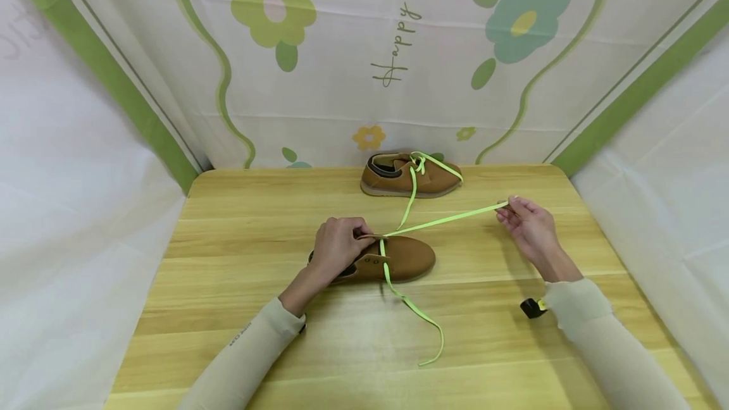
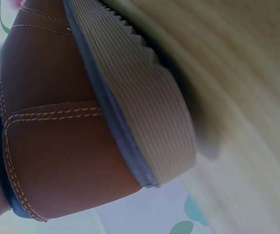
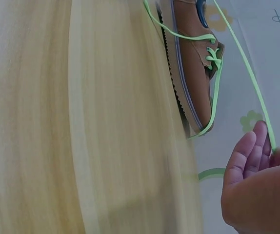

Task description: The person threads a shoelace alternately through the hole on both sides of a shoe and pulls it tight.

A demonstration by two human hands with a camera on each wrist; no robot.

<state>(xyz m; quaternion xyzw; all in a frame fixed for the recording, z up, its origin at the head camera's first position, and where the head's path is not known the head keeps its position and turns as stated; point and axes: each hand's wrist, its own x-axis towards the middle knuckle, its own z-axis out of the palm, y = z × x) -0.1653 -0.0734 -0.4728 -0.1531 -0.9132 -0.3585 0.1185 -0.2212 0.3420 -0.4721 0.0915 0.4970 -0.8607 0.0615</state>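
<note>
A brown shoe (image 1: 407, 258) lies on the table with its toe to the right. Thumb and fingers of my left hand (image 1: 340, 244) pinch the upper edge of its lacing flap. A bright green shoelace (image 1: 450, 219) runs taut from the shoe up to my right hand (image 1: 532, 229), which pinches its end between thumb and fingertips. The lace's other end (image 1: 424, 316) trails loosely over the table toward me. In the left wrist view the shoe's heel (image 2: 57, 156) and ribbed sole fill much of the picture. My right hand's other fingers (image 3: 240, 156) are loosely bent.
A second brown shoe (image 1: 378, 182) stands at the table's back edge, its green lace knotted, with one end hanging toward the near shoe. Behind rises a white curtain (image 1: 342, 93) printed with flowers. A small black device (image 1: 532, 307) is beside the right sleeve.
</note>
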